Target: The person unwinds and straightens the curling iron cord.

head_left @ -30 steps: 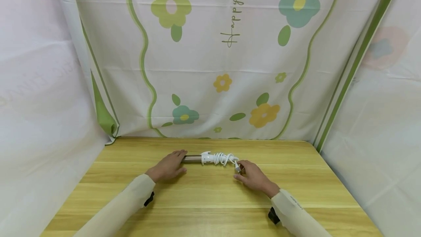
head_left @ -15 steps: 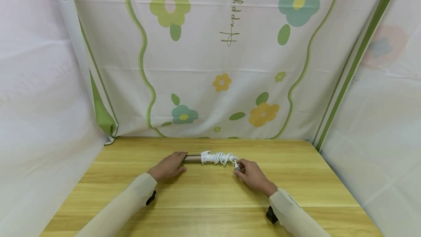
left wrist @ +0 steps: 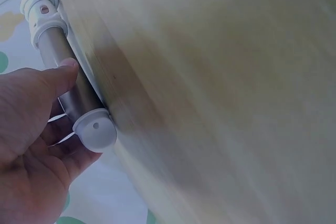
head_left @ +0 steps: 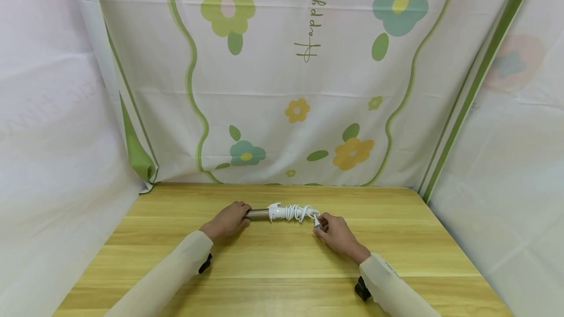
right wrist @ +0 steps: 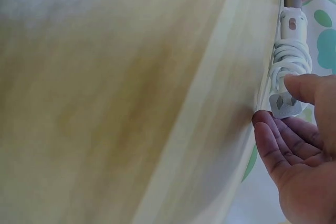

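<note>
A curling iron (head_left: 277, 212) lies sideways on the wooden table, its metallic barrel pointing left and its white handle right. White cord (head_left: 297, 213) is wound in several loops round the handle. My left hand (head_left: 229, 219) grips the barrel (left wrist: 81, 93) near its white end cap (left wrist: 97, 131), thumb on one side and fingers on the other. At the handle's end my right hand (head_left: 338, 233) pinches the plug (right wrist: 286, 105), thumb against it and fingers curled beneath. In the head view the fingers partly cover the plug.
The wooden table (head_left: 282, 268) reaches from the front to a hanging white cloth (head_left: 264, 77) with printed flowers at the back. Similar cloths hang along the left (head_left: 61, 126) and right (head_left: 506, 160) sides.
My right thumb and fingers have come together on the plug. The left thumb has moved in to the barrel. The curling iron stays almost in place.
</note>
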`<state>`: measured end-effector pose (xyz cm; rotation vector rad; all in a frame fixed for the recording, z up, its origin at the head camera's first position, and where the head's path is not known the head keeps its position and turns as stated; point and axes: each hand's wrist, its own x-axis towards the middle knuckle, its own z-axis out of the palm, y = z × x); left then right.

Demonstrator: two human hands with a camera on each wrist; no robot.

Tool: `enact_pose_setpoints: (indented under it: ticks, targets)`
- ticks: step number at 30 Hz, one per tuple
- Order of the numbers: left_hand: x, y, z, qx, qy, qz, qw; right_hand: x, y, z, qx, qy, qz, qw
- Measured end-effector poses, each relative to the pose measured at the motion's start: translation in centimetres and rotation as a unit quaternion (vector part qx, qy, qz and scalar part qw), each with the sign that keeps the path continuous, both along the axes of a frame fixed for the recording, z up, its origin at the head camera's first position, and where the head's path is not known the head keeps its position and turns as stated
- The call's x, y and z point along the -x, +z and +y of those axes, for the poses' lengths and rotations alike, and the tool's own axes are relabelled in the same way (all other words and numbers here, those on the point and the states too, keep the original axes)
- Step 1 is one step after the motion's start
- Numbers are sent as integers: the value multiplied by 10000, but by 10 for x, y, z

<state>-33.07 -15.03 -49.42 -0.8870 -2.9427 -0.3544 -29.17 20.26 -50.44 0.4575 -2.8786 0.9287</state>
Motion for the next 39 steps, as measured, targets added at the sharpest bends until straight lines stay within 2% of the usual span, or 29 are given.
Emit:
enact_pose_setpoints:
  ticks: [11,18,25,31,34,39]
  targets:
    - [0,-1,7,16,152,17,9999,0,-2,0,118,-213,171,9996]
    - [-2,-5,8,27,97,-49,9999,1,-2,0,475,-540,33,9974]
    - [-2,-6,7,-294,36,-180,9994,2,-3,2,761,-655,13,9949]
    - [-3,-8,-1,-431,-212,-77,9988,3,-2,4,829,-597,111,9947]
    - [-5,-4,-4,-554,-412,103,9976,4,1,5,886,-592,194,9941]
    - [-6,5,-8,-700,-530,254,9958,4,9,7,951,-577,357,9932]
